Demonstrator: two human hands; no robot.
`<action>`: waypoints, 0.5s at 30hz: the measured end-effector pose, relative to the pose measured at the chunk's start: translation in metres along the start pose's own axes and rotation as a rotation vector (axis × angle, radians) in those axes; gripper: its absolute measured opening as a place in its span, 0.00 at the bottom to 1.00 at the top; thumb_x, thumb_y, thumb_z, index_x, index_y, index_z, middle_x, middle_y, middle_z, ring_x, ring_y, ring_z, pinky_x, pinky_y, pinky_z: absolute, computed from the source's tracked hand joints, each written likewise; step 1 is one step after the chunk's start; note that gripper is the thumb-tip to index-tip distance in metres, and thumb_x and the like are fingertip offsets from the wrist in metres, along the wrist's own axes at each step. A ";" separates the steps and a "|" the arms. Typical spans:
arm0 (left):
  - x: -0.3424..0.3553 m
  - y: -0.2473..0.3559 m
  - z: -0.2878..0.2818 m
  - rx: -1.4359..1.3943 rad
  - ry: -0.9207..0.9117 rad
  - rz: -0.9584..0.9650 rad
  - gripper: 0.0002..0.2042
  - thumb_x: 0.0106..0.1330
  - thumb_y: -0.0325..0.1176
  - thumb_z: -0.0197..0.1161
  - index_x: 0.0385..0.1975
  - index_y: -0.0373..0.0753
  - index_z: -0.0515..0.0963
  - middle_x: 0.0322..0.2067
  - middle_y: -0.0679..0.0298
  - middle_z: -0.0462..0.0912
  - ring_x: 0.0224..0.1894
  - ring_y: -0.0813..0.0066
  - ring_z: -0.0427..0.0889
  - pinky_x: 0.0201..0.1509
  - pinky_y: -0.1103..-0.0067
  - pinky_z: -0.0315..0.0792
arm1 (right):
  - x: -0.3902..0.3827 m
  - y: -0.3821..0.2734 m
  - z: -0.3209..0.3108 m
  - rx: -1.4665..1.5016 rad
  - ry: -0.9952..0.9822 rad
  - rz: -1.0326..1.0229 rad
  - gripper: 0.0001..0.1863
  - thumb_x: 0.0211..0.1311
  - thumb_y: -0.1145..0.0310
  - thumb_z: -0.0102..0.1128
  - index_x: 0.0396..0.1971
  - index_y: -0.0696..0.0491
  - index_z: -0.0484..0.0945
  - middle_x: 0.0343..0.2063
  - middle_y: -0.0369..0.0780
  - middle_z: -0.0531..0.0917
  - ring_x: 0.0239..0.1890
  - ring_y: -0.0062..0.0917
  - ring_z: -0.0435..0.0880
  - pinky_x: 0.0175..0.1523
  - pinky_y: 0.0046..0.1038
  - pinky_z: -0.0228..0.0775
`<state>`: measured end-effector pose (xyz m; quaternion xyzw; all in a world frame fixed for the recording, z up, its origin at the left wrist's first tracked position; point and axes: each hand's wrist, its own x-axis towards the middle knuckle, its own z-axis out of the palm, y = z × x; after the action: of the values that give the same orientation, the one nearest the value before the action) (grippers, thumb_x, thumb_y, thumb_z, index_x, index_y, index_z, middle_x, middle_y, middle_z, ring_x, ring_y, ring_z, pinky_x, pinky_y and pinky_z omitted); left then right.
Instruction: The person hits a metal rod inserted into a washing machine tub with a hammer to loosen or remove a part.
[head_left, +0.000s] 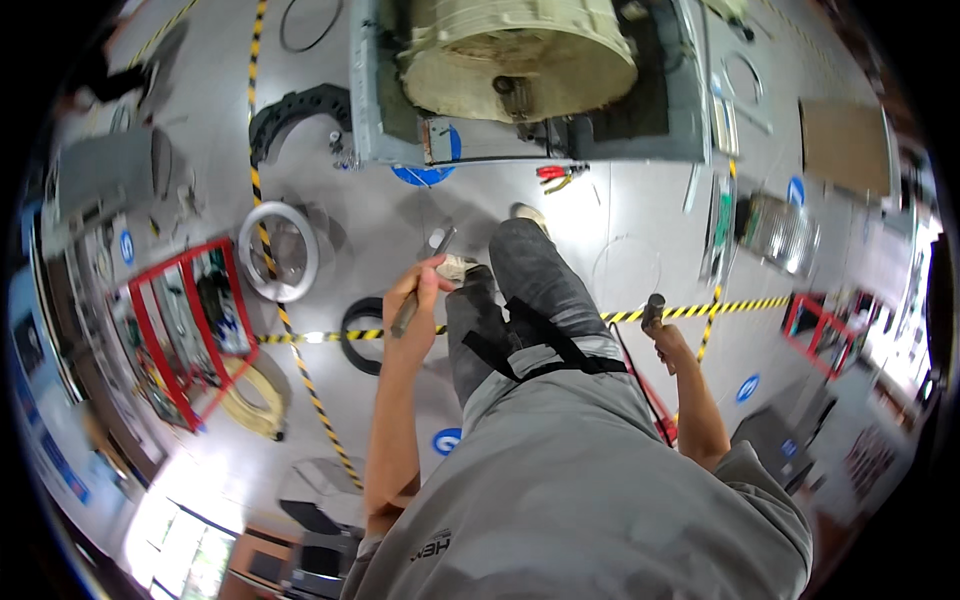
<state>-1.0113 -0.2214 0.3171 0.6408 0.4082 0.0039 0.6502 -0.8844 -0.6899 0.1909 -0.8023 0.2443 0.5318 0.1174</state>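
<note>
My left hand point(418, 305) grips a slim metal bar point(443, 247), like a chisel or punch, held slanting over my left leg. My right hand point(670, 345) is closed round a hammer point(655, 312), its dark head upward, beside my right thigh. Ahead of my feet stands an open grey appliance cabinet point(368, 110) with a cream drum point(460, 80) inside, stained on its near face. Red-and-black and yellow-handled pliers point(560, 175) lie on the floor at its front.
Around me on the floor are a white ring point(250, 240), a black rubber ring point(351, 343), a curved black part point(300, 105) and a metal drum point(780, 235). Red-framed carts point(190, 330) stand to either side. A person's dark leg point(120, 85) shows far upper left.
</note>
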 end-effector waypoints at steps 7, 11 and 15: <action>0.060 0.034 0.038 0.723 -0.226 0.265 0.14 0.59 0.41 0.50 0.27 0.33 0.72 0.21 0.54 0.73 0.30 0.59 0.75 0.33 0.72 0.66 | -0.022 0.004 0.101 0.013 0.262 -0.221 0.21 0.46 0.56 0.55 0.29 0.61 0.73 0.23 0.50 0.77 0.31 0.39 0.77 0.36 0.35 0.64; 0.073 0.028 0.053 0.666 -0.299 0.221 0.14 0.59 0.39 0.51 0.27 0.32 0.71 0.13 0.56 0.69 0.16 0.61 0.70 0.23 0.75 0.63 | -0.027 -0.065 0.111 0.098 0.222 -0.273 0.23 0.48 0.53 0.52 0.28 0.62 0.72 0.26 0.56 0.75 0.35 0.47 0.73 0.38 0.40 0.63; 0.078 0.025 0.071 0.596 -0.325 0.321 0.11 0.59 0.34 0.51 0.26 0.30 0.70 0.15 0.54 0.68 0.16 0.62 0.66 0.23 0.77 0.61 | -0.035 -0.114 0.117 0.206 0.248 -0.391 0.22 0.48 0.54 0.53 0.25 0.62 0.70 0.22 0.54 0.75 0.32 0.47 0.74 0.35 0.39 0.63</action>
<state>-0.9085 -0.2349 0.2857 0.8499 0.1772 -0.1151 0.4826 -0.9291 -0.5309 0.1671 -0.8774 0.1500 0.3687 0.2680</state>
